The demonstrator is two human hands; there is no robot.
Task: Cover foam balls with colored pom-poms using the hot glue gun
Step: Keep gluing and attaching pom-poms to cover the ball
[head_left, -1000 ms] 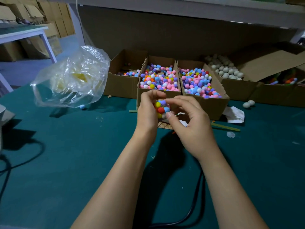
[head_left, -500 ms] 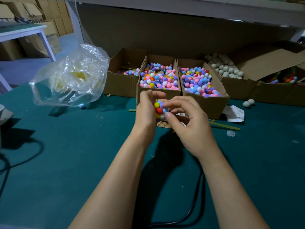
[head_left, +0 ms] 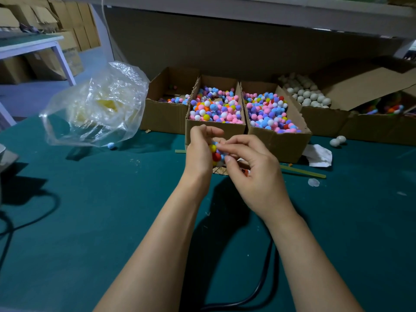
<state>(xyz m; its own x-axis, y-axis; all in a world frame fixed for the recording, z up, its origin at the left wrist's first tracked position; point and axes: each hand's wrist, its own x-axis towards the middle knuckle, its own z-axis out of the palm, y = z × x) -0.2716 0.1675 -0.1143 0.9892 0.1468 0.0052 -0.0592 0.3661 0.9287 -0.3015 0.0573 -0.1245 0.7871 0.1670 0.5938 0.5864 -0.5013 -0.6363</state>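
Right fingers (head_left: 234, 143) nearer ball (head_left: 216, 156), beside box (head_left: 234, 129)

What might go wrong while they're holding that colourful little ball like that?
1. Left hand and right hand both pinch the pom-pom ball; if the glue is soft, squeezing might shift pom-poms or stick to fingers.
2. The black cable runs beneath the forearms; an arm might snag it.
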